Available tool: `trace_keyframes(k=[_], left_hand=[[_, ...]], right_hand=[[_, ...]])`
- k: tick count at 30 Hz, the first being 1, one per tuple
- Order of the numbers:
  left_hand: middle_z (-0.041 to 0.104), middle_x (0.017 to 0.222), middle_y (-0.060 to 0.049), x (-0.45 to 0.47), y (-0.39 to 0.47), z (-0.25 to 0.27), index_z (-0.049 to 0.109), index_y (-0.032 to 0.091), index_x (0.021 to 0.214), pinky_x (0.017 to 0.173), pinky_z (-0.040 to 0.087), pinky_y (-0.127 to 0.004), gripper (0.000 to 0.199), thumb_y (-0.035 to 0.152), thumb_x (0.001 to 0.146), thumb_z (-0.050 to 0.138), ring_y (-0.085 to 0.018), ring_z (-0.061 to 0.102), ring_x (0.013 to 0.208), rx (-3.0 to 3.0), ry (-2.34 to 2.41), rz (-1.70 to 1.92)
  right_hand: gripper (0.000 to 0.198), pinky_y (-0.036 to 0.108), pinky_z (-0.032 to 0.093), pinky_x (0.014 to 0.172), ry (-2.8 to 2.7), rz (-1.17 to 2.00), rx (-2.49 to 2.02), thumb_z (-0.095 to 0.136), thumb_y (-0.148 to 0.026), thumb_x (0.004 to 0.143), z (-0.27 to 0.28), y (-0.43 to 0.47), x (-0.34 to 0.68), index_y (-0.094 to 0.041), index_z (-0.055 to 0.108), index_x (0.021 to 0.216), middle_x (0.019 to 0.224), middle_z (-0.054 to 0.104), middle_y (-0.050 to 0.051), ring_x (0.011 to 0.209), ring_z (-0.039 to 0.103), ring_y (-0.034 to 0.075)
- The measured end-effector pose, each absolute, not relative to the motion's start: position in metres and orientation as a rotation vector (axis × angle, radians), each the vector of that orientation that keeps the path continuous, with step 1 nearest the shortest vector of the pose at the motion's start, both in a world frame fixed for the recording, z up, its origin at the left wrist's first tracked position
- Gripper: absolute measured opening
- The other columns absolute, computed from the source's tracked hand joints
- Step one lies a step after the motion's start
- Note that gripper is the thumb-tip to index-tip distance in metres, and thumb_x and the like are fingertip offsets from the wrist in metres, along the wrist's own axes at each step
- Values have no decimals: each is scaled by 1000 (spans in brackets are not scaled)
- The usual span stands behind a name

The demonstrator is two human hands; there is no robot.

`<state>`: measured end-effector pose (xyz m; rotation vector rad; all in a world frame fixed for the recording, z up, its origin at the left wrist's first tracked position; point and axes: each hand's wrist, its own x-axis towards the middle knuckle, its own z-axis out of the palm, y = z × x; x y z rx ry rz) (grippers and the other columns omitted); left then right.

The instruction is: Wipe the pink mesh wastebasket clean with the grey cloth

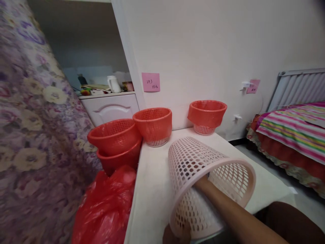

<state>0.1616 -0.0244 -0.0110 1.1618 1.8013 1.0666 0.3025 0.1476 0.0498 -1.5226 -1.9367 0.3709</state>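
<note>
A pale pink mesh basket [193, 159] lies on its side on the white table [152, 189], its open mouth turned toward me. My right hand [201, 183] reaches into the mouth; the forearm shows, but the basket wall hides the fingers. At the bottom edge of the view my left hand [175, 237] grips the basket's lower rim.
Two baskets lined with red bags [154, 125] [207, 115] stand at the table's far end by the wall. Two more [114, 135] sit stacked at the left, above a heap of red plastic bags [106, 206]. Floral fabric [30, 128] hangs left; a striped bed [291, 132] is right.
</note>
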Motion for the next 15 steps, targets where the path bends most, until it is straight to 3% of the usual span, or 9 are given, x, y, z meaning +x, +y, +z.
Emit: trace_keyframes(k=[3, 8, 12, 15], left_hand=[[70, 114, -17, 165, -23, -8, 60, 6, 117, 98, 49, -35, 60, 43, 70, 62, -30, 61, 115, 1152, 1817, 1070], [71, 114, -14, 167, -25, -5, 57, 8, 123, 96, 51, -37, 64, 44, 70, 62, -30, 58, 119, 1119, 1748, 1163], [72, 110, -15, 169, -25, -4, 60, 8, 117, 92, 54, -38, 59, 43, 69, 63, -30, 64, 109, 1105, 1665, 1292], [75, 103, -13, 171, -24, 0, 66, 12, 105, 92, 53, -37, 48, 42, 68, 64, -29, 66, 104, 1123, 1607, 1346]], right_hand=[[34, 43, 28, 111, -2007, 362, -1521, 49, -26, 87, 39, 148, 303, -24, 62, 119, 134, 58, 8, 129, 45, 27], [45, 41, 31, 107, -2086, 348, -1524, 48, -16, 83, 41, 139, 307, -27, 55, 126, 135, 57, 6, 127, 46, 24], [64, 42, 39, 97, -2243, 330, -1483, 55, -3, 59, 37, 99, 318, -22, 59, 120, 123, 62, 11, 114, 54, 30], [69, 39, 43, 85, -2332, 338, -1462, 52, -1, 52, 30, 53, 332, -24, 61, 116, 114, 64, 10, 103, 58, 29]])
